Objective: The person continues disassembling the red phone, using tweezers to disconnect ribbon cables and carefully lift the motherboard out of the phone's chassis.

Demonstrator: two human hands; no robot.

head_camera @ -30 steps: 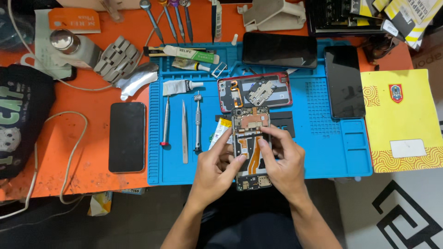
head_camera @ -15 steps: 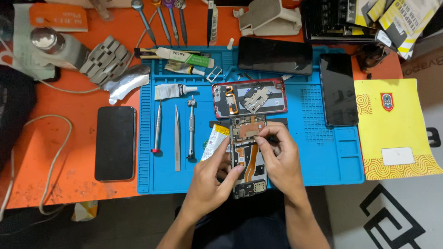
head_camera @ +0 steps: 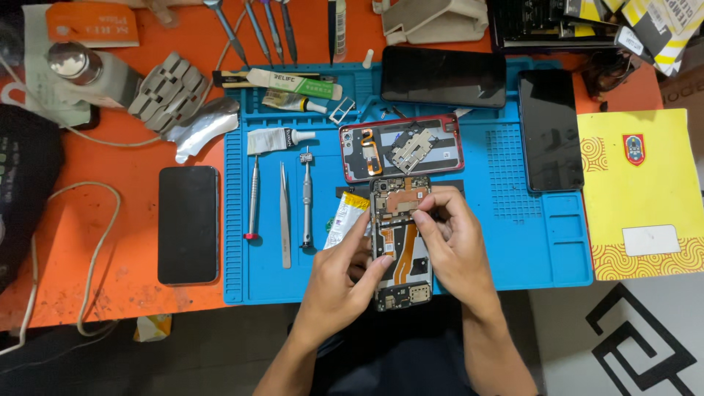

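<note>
An opened phone (head_camera: 400, 235) with its back off lies upright near the front edge of the blue work mat (head_camera: 528, 242), showing circuit boards and an orange flex cable. My left hand (head_camera: 341, 282) grips its left edge, thumb resting on the cable area. My right hand (head_camera: 455, 242) pinches a small dark part or tool against the upper board; what it holds is too small to tell. A red back cover (head_camera: 400, 147) with loose metal parts lies just beyond the phone. A small battery pack (head_camera: 345, 216) lies beside the phone's left side.
Two screwdrivers (head_camera: 253, 198) and tweezers (head_camera: 284, 213) lie on the mat's left. Glue tubes (head_camera: 282, 139) sit above them. Black phones lie on the orange table (head_camera: 188, 224) at the left, the mat's top (head_camera: 444, 77) and its right (head_camera: 550, 128). A yellow booklet (head_camera: 645, 191) is at the right.
The view shifted a little. My right hand's fingers moved up onto the upper board of the opened phone; my left hand keeps its grip on the left edge.
</note>
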